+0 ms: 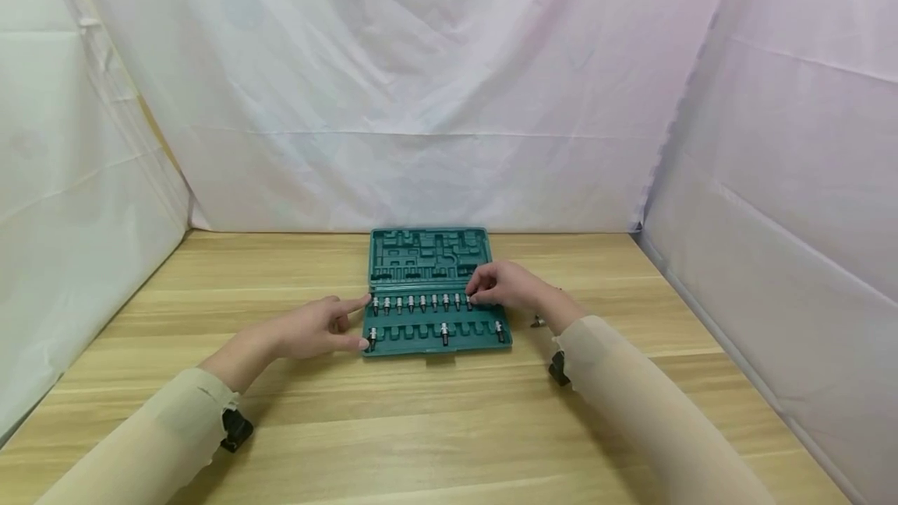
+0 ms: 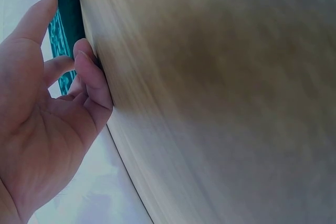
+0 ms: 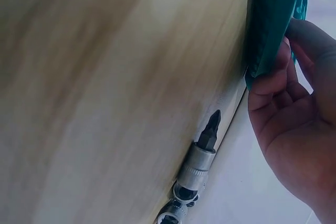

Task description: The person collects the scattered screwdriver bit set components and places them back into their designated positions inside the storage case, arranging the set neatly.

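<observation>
At left of center, touching the left edge of an unfolded green case [image 1: 407, 347]: the left hand [image 1: 316, 330], thumb and forefinger spread well apart, tips near the lower and upper left corners of the near tray, nothing pinched between. In mid-frame, across that tray: a back row of bits [image 1: 422, 301] and, below, three front bits [image 1: 445, 331] at left, middle and right, with slots [image 1: 408, 330] between. At the back row's right end: the end bit [image 1: 469, 304], at the lower left of the right hand [image 1: 515, 287], long axis roughly up and down the frame, dark tip downward. Pinched there: thumb and forefinger together, the right far nearer than the left. Cannot tell whether fully seated, with fingertips in the way. Farther right, beside the right wrist, on the wooden table [image 1: 421, 427]: loose bits [image 1: 538, 323], one cross-tipped in the right wrist view.
</observation>
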`<control>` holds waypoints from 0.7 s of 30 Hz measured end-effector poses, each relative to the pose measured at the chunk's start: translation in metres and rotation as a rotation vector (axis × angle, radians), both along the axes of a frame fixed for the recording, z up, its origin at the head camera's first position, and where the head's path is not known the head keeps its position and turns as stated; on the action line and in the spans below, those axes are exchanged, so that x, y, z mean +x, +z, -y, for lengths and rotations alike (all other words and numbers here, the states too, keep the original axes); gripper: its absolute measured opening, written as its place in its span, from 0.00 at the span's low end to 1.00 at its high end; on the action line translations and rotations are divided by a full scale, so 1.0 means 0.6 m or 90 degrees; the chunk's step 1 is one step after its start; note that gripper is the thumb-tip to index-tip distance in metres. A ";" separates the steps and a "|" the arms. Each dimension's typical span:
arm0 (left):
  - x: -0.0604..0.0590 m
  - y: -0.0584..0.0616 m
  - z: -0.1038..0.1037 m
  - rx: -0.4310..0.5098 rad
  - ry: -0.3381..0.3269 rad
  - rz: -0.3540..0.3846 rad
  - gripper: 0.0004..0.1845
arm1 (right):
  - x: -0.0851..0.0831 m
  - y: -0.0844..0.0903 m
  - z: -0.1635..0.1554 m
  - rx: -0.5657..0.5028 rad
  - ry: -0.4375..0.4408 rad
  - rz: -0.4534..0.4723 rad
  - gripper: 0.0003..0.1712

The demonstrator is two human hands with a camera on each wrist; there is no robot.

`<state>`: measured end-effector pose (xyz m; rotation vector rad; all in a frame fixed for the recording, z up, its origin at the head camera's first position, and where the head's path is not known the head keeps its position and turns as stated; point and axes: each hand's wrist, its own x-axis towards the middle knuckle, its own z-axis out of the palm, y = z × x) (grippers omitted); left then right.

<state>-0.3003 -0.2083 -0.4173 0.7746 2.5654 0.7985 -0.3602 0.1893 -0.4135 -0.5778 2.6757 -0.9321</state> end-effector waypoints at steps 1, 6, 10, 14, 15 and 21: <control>0.000 -0.001 0.000 0.001 0.000 0.001 0.49 | 0.000 0.000 0.000 0.001 0.003 -0.001 0.03; -0.001 -0.002 0.000 0.003 0.001 0.003 0.50 | -0.001 0.000 0.000 0.003 0.004 0.002 0.04; -0.002 -0.002 -0.001 0.001 0.003 -0.001 0.49 | -0.003 0.000 -0.002 0.006 0.001 0.006 0.05; -0.002 -0.002 0.000 0.000 0.003 -0.005 0.49 | -0.004 0.001 -0.001 0.006 0.004 0.008 0.05; -0.002 -0.002 0.000 -0.002 0.002 -0.005 0.49 | -0.004 0.000 -0.001 0.005 0.004 0.008 0.05; 0.001 0.002 -0.001 0.000 0.000 -0.003 0.49 | -0.003 0.003 -0.001 0.002 0.005 0.015 0.05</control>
